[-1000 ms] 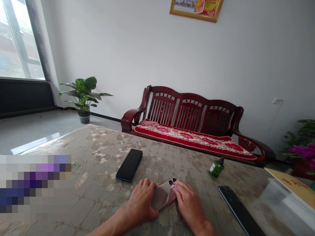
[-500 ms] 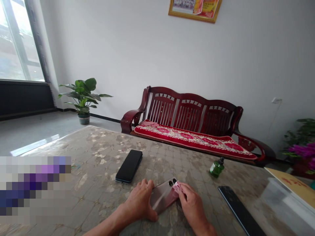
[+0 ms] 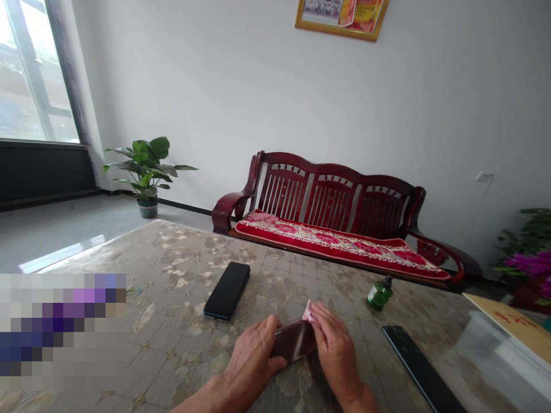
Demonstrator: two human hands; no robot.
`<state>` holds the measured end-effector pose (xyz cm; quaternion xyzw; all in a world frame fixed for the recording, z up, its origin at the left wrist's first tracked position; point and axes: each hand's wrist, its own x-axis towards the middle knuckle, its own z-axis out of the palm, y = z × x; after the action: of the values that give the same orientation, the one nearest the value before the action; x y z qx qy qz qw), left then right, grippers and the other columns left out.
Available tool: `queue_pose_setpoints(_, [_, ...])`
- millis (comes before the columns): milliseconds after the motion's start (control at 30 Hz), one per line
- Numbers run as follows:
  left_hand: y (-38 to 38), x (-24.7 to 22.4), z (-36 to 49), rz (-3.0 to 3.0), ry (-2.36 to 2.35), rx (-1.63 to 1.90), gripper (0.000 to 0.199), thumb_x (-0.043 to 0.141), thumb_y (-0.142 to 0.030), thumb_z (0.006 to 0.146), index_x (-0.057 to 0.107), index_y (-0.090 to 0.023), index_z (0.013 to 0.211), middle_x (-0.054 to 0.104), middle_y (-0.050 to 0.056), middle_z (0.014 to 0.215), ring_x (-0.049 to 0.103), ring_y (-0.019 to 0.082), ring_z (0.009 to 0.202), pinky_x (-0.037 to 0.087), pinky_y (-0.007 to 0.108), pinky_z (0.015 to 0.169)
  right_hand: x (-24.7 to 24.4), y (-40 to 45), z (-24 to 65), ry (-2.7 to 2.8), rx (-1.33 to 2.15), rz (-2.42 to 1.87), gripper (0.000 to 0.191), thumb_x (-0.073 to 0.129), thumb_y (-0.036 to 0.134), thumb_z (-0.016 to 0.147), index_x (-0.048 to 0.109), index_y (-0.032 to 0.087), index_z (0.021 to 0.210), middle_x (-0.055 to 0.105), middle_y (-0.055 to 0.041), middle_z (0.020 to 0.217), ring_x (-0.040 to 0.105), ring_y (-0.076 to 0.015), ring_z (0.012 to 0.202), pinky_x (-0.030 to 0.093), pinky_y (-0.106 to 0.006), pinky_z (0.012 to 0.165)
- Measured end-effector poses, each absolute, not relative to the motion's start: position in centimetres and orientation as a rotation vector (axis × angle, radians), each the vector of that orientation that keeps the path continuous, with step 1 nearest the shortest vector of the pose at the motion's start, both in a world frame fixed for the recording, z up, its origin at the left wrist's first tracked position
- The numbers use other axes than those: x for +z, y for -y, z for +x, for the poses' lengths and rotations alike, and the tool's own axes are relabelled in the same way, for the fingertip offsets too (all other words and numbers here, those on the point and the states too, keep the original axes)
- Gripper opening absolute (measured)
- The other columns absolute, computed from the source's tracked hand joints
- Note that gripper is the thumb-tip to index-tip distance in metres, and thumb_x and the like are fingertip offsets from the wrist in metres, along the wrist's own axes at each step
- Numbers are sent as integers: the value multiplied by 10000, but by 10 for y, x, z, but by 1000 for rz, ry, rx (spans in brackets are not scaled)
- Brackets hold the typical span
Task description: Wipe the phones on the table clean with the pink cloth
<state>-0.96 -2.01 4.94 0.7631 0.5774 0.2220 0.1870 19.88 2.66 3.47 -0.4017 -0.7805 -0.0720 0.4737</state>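
My left hand (image 3: 253,353) is closed around the left end of a smartphone (image 3: 295,342), thumb at the near side and fingers at the far side. The phone is tilted up off the table, and its camera lenses no longer show. In my right hand (image 3: 338,350) is a small piece of pink cloth or tissue (image 3: 307,312), pinched against the phone's far right corner. Part of the cloth is hidden by the fingers. Beyond my left hand a second phone (image 3: 227,289) lies flat, black screen up.
A small green bottle (image 3: 379,293) with a black top stands right of my hands. Nearer, a long dark flat object (image 3: 417,364) lies beside a clear plastic box (image 3: 495,355) at the right. A wooden bench (image 3: 336,195) stands beyond the patterned tabletop (image 3: 172,338).
The held phone has been tilted up from lying nearly flat. My left hand has moved slightly right, and the cloth has shifted from beside the lenses to the phone's edge.
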Motion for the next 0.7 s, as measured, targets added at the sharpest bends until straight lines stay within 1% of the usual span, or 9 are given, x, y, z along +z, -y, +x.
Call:
queue_pose_setpoints(67, [23, 48, -7, 2178, -1617, 652, 262, 576, -148, 722, 437, -228, 929, 625, 8, 941, 582, 200, 891, 391, 279, 769, 38, -21, 193, 2018, -288, -901, 282, 490, 216, 960, 652, 244, 1188, 709, -52, 1143, 637, -211, 1116, 517, -418, 991])
queue_pose_setpoints(233, [27, 46, -5, 2255, -1571, 761, 212, 544, -106, 774, 446, -229, 915, 622, 5, 921, 574, 194, 862, 380, 291, 773, 45, -9, 185, 2204, -371, -729, 351, 458, 152, 959, 577, 216, 1283, 674, -59, 1217, 600, -189, 1172, 519, -386, 1000])
queue_pose_setpoints(333, [25, 47, -7, 2292, -1578, 774, 172, 541, -118, 821, 456, -226, 925, 625, 8, 903, 577, 198, 843, 383, 302, 763, 46, -11, 194, 2232, -450, -717, 392, 440, 120, 956, 543, 213, 1322, 668, -61, 1230, 602, -186, 1170, 497, -400, 1028])
queue_pose_setpoints(467, [25, 48, -9, 2349, -1603, 795, 170, 561, -151, 855, 484, -228, 986, 632, 8, 902, 575, 215, 848, 380, 324, 767, 44, -18, 209, 2147, -522, -809, 384, 442, 116, 954, 566, 226, 1300, 688, -61, 1190, 630, -182, 1127, 494, -409, 1030])
queue_pose_setpoints(633, [26, 46, -7, 2427, -1599, 770, 85, 507, -154, 900, 508, -225, 947, 627, 10, 884, 556, 212, 824, 368, 329, 751, 47, -8, 195, 2118, -539, -744, 349, 479, 114, 948, 592, 202, 1267, 703, -60, 1157, 639, -181, 1108, 509, -381, 1010])
queue_pose_setpoints(700, [26, 47, -7, 2442, -1584, 765, 82, 483, -155, 911, 513, -224, 943, 626, 15, 890, 552, 208, 825, 365, 327, 754, 50, -3, 186, 2157, -521, -705, 353, 480, 113, 947, 588, 206, 1271, 704, -53, 1158, 637, -185, 1110, 512, -387, 1008])
